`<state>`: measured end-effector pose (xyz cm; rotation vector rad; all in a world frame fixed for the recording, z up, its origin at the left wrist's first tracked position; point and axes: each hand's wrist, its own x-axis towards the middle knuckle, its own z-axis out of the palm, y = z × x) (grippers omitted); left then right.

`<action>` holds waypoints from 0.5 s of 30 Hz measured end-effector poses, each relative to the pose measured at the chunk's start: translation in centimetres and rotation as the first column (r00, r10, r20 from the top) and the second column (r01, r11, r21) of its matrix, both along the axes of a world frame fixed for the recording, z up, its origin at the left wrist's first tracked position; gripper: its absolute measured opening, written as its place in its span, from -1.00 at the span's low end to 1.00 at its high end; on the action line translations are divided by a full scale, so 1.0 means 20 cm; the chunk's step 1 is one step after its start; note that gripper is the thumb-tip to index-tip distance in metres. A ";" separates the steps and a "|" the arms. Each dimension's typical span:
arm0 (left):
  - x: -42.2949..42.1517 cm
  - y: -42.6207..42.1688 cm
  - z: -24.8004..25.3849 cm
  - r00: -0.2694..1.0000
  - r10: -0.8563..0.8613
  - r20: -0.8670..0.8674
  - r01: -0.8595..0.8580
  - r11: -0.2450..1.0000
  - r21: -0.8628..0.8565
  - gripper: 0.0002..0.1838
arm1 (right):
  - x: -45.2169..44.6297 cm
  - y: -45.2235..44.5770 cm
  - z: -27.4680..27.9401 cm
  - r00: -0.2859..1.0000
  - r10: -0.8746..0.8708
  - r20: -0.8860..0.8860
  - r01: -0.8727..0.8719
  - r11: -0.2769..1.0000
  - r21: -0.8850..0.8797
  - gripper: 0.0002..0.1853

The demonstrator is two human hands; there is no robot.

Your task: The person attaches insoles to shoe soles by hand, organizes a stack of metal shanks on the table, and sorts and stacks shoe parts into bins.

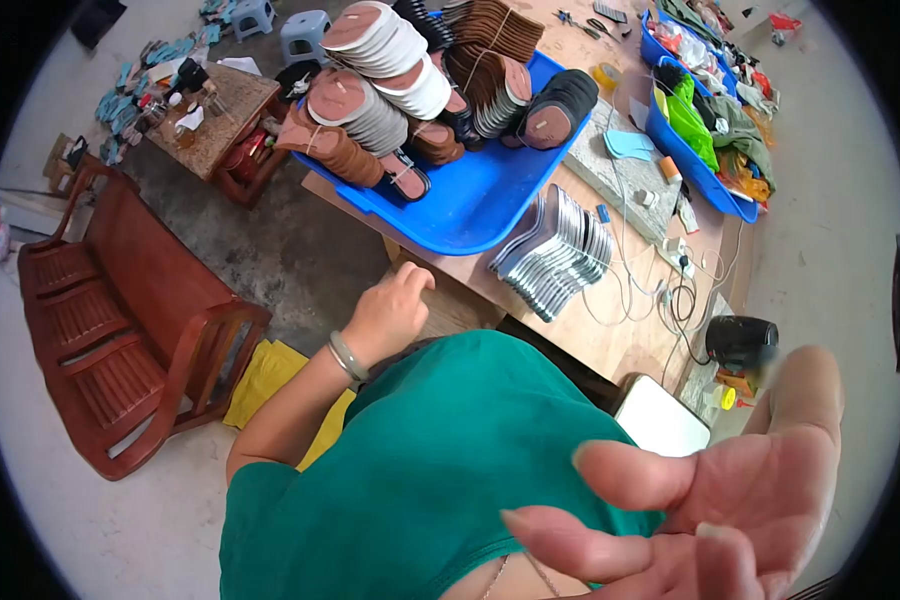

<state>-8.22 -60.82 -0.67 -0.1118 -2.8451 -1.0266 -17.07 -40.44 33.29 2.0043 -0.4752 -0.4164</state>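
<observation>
My left hand (pixel 395 308), with a pale bangle on its wrist, is beside the front edge of the table (pixel 450 278). Its fingers are loosely curled together, and nothing shows in them. Close to the camera at the lower right is my right hand (pixel 715 490), palm showing, fingers apart and empty. A blue tray (pixel 470 215) on the table carries bundled stacks of brown, white and black sandal soles. Right of the tray stands a bundle of silvery grey strips or soles (pixel 558 255).
At the right are blue baskets (pixel 705 180) of bags and cloth, cables (pixel 635 290) and a black cylindrical object (pixel 740 342). A white-topped object (pixel 660 415) lies near my right hand. At the left stand a wooden bench (pixel 150 250) and a small table (pixel 220 115).
</observation>
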 end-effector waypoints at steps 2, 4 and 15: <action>-0.02 0.03 0.00 1.000 -0.018 0.002 0.018 1.000 0.001 -0.79 | 0.01 -0.01 0.02 0.994 0.032 -0.102 -0.034 0.999 -0.018 -0.76; -0.03 0.04 -0.02 0.999 -0.038 0.001 0.038 0.999 0.019 -0.78 | 0.01 -0.01 0.03 0.987 0.055 -0.153 -0.061 0.997 -0.040 -0.76; -0.07 0.05 -0.05 0.994 -0.106 0.008 0.105 0.993 0.050 -0.76 | -0.01 0.03 -0.02 0.954 -0.300 0.015 0.300 0.954 -0.014 -0.65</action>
